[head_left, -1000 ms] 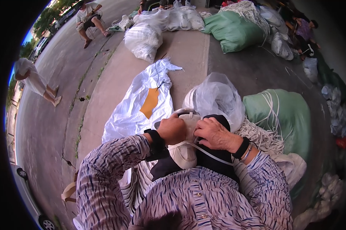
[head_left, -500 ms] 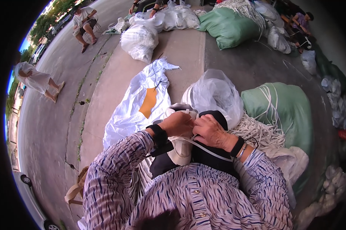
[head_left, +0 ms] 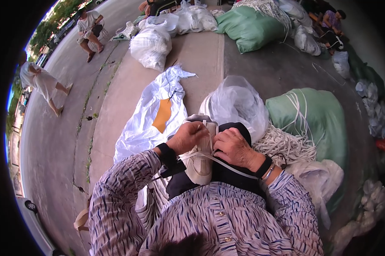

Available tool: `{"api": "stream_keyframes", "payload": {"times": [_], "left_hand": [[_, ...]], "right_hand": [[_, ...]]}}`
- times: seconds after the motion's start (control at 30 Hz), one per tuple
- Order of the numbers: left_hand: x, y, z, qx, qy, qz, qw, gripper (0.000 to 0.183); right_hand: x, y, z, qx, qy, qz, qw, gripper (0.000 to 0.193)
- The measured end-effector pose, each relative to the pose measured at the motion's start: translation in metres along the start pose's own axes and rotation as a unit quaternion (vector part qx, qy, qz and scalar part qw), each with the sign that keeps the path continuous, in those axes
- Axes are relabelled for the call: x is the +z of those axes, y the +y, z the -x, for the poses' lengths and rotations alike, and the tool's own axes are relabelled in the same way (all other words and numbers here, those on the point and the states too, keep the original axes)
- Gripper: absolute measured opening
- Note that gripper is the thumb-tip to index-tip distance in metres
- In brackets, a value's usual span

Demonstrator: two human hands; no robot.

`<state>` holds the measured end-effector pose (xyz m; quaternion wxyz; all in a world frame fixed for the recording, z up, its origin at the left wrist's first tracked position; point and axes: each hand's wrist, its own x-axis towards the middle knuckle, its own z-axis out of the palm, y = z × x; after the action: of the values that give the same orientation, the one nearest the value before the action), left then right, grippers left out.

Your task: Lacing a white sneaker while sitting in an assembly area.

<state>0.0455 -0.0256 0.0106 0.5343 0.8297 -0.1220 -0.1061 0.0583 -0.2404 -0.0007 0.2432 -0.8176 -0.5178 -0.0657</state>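
A pale beige-grey shoe (head_left: 198, 170) rests on my dark-clad lap, its toe toward my body. A flat white shoelace (head_left: 231, 169) crosses its upper and trails off to the right, below my right wrist. My left hand (head_left: 187, 137) is closed in a pinch over the shoe's upper left side, at the lacing. Opposite it, my right hand (head_left: 236, 147) has its fingers bent and pressed together at the right edge of the lacing. Both pinches appear to be on the lace, though the fingers mostly cover the gripped parts.
Ahead lies a white sheet (head_left: 137, 128) with an orange-yellow patch. A clear plastic bag (head_left: 239, 106) stands beyond my lap. To the right are a heap of white laces (head_left: 282, 145) and a green sack (head_left: 324, 123). Other people sit or stand farther off, among more sacks.
My left hand has drawn left, away from my right hand, so more of the shoe's lacing shows between them. My right hand has barely moved. The person at far left has shifted posture.
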Motion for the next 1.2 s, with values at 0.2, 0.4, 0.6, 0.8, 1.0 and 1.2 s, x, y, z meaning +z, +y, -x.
{"api": "stream_keyframes", "payload": {"times": [0.2,0.4,0.6,0.8,1.0,1.2], "left_hand": [[-0.033,0.021,0.028,-0.05,0.115,0.07,0.99,0.02],[-0.025,0.008,0.017,0.011,0.162,0.104,0.981,0.018],[-0.24,-0.114,0.077,-0.202,0.615,0.225,0.728,0.019],[-0.433,-0.197,0.282,-0.228,0.785,0.21,0.536,0.015],[-0.333,-0.163,0.186,-0.243,0.568,0.206,0.759,0.012],[-0.087,-0.039,0.071,-0.058,0.109,0.134,0.983,0.014]], "right_hand": [[-0.004,-0.022,-0.022,0.082,-0.023,-0.135,0.987,0.017],[0.023,-0.043,-0.057,0.272,-0.059,-0.448,0.85,0.018],[-0.049,0.102,0.064,0.43,0.15,-0.679,0.576,0.021],[-0.214,0.23,0.296,0.354,0.662,-0.572,0.332,0.017],[-0.164,0.193,0.218,0.411,0.496,-0.59,0.487,0.021],[-0.04,0.021,0.048,0.362,0.007,-0.546,0.756,0.022]]}}
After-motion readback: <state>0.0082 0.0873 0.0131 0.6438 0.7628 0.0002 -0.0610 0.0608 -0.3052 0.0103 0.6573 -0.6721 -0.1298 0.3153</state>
